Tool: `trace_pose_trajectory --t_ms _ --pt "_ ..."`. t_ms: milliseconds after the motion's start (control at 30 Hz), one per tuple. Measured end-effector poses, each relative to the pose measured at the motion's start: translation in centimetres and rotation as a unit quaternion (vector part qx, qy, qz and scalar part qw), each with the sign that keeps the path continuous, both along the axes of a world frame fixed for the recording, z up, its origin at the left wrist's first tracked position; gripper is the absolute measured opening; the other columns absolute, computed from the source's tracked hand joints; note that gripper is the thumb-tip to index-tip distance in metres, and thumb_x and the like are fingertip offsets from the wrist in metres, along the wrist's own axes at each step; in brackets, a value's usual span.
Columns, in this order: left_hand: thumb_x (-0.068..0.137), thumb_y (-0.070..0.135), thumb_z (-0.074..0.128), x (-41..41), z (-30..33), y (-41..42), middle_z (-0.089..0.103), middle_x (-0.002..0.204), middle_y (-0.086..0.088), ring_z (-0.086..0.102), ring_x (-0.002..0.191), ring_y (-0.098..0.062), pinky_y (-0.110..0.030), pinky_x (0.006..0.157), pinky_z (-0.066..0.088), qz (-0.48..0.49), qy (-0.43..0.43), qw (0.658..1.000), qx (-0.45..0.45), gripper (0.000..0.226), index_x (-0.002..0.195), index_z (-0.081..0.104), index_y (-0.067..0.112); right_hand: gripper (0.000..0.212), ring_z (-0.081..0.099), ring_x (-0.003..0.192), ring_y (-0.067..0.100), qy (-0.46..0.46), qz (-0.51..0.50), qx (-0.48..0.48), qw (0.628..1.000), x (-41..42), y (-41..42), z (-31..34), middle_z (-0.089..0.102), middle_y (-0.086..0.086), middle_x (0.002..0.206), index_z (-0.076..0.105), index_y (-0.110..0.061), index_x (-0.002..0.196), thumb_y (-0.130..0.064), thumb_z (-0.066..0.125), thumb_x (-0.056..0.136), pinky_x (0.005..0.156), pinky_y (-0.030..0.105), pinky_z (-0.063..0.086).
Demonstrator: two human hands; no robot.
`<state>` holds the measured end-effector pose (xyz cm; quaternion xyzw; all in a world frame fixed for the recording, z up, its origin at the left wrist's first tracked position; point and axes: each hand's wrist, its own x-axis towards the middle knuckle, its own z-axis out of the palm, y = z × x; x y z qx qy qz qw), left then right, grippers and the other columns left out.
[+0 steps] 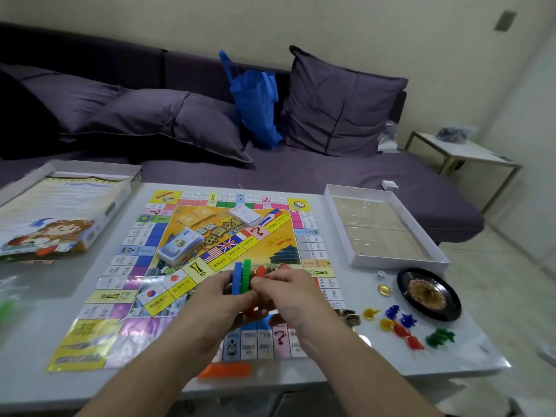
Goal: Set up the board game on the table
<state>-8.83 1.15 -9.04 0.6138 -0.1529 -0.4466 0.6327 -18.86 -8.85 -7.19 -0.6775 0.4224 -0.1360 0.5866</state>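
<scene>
Head view is showing both hands meeting at lower centre over the game board (192, 266) on the counter (346, 350), left hand (219, 296) gripping stacked chips (242, 275), right hand (282, 291) pinching one; separating them slowly is advisable.

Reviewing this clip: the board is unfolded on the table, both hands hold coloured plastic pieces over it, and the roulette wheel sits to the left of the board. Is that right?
Not quite. In the head view the roulette wheel sits to the right of the board, near the die. The rest stands: the board is unfolded on the table, and the left hand and right hand hold coloured plastic pieces over it.
</scene>
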Motion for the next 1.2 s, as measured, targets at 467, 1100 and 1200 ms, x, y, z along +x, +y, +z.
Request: trace_pose_trajectory --t_ms 467,1100,1200 --pt "0.099 -0.004 0.059 0.5 0.7 -5.4 0.072 0.110 -0.027 0.074 0.089 -0.029 -0.038 0.074 0.066 0.017 0.170 0.985 -0.035 0.022 0.119 0.065 -0.007 0.013 0.062 0.066 0.019 -0.037 -0.106 -0.019 0.994 -3.3 -11.5 1.6 0.071 0.011 0.084 0.072 -0.006 0.099 -0.017 0.067 0.102 0.054 0.029 0.048" --pt "0.098 0.004 0.068 -2.1 0.0 -5.9 0.077 0.105 0.001 0.076 0.084 -0.003 -0.012 0.061 0.055 -0.028 -0.139 0.989 -0.032 0.028 0.123 0.067 0.017 0.015 0.064 0.077 0.019 -0.019 0.044 -0.066 0.997 -3.1 -9.0 0.1 0.074 0.009 0.081 0.078 -0.018 0.080 -0.028 0.079 0.092 0.072 0.039 0.051" --pt "0.097 0.003 0.070 -2.3 -0.1 -5.7 0.076 0.104 0.000 0.076 0.082 -0.001 -0.012 0.061 0.055 -0.007 -0.163 0.986 -0.033 0.027 0.120 0.066 0.017 0.017 0.061 0.071 0.017 -0.037 0.027 -0.061 0.997 -3.2 -8.7 -0.1 0.068 0.002 0.070 0.076 -0.014 0.079 -0.024 0.078 0.093 0.068 0.037 0.050"
